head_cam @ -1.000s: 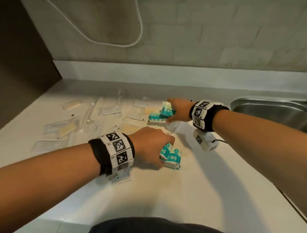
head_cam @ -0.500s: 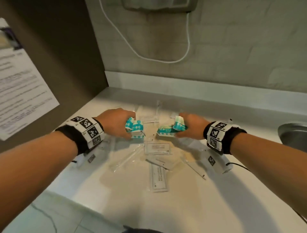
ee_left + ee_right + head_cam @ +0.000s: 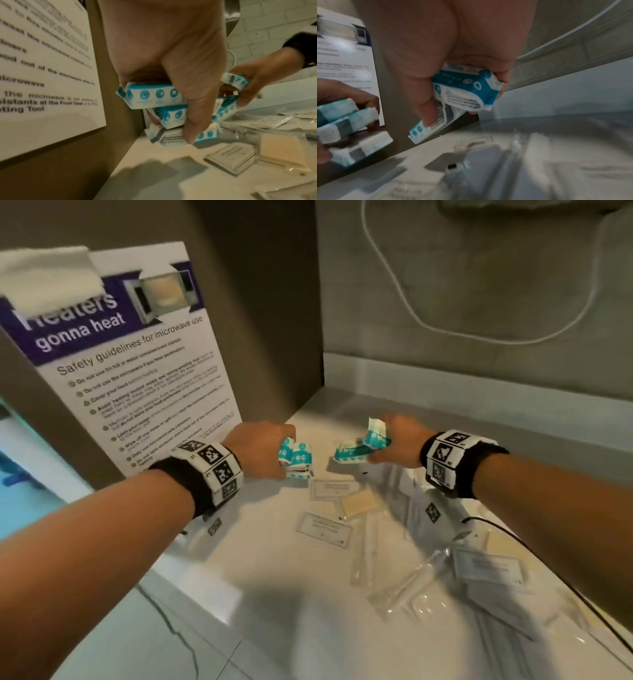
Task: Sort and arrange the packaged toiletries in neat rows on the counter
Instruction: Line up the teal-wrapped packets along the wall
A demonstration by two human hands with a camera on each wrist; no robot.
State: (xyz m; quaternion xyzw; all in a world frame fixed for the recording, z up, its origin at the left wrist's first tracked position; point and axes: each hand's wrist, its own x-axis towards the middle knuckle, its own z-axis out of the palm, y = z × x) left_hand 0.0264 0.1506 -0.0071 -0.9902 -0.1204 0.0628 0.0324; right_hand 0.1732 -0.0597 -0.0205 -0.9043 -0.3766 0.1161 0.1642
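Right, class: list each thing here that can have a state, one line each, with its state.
Left hand: grips three teal-and-white soap boxes.
Right hand: grips two teal-and-white boxes.
Clear plastic sachets: scattered unsorted on the white counter.
Paper microwave notice: fixed on the brown side panel.

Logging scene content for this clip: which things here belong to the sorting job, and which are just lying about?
Job:
- teal packets in left hand
- teal packets in right hand
- clear sachets scattered on counter
- clear-wrapped tan pad

Lying about:
- microwave poster
- white cable on wall
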